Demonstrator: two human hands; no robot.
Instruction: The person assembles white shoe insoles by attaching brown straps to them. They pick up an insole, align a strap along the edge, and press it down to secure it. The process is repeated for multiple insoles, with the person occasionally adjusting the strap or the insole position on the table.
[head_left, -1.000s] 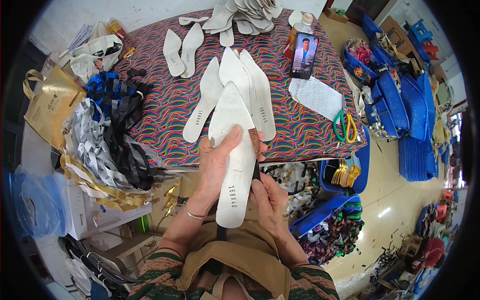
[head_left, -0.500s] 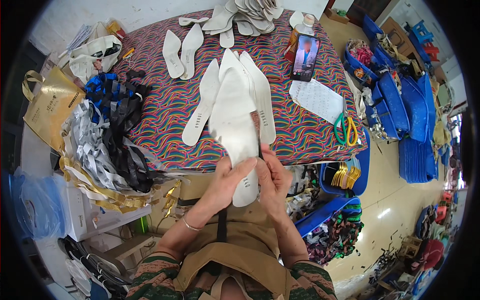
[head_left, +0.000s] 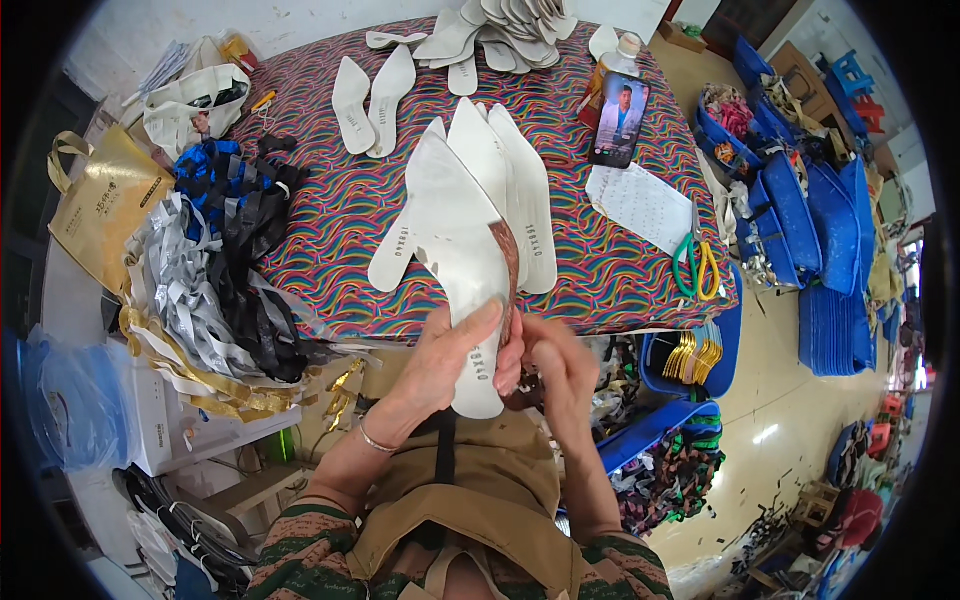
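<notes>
White and smooth, the pointed insole [head_left: 460,265] sits at the centre of the head view, tip toward the top of the frame and rounded heel toward the bottom; the left hand [head_left: 435,365], just below centre, is closed on its narrow waist, thumb pressed on the upper face and fingers curled beneath; the right hand [head_left: 562,365], beside it toward the right, is blurred, its fingers bent inward, and I cannot tell whether they pinch anything; a brown strip [head_left: 510,260] follows the insole's right edge above the thumb, and an uneven pull could pucker it or draw it off line where that edge curves; with the hold so low, the broad front looks unsupported, so a sharp tug might twist it; behind, fanned insoles [head_left: 537,220] lie on the patterned tablecloth [head_left: 320,225], and a dipping tip could knock them askew; at centre right, green-and-yellow scissors [head_left: 708,272] lie near the table's edge, where a wide sweep of the right arm might send them off.
</notes>
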